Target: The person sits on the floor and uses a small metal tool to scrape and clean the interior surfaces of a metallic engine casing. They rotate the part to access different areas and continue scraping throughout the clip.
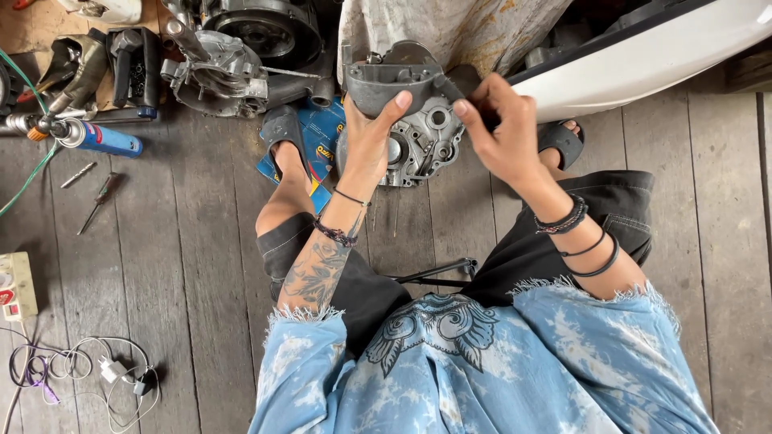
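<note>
Over grey floor planks (185, 265), left hand (366, 141) fingers grip an engine casing (414, 120); right hand (498, 128) fingers pinch its edge

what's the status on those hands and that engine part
Left hand gripping grey engine casing from below. Right hand pinching at its right edge. Second engine casing on floor, clear of hands.

Left hand (366, 137) raised, thumb up (tattooed forearm); right hand (500, 128) fingers pinched, wrist bent

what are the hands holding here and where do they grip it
The left hand grips a grey metal engine casing by its upper left edge, thumb over the top. The right hand pinches its upper right edge.
</note>
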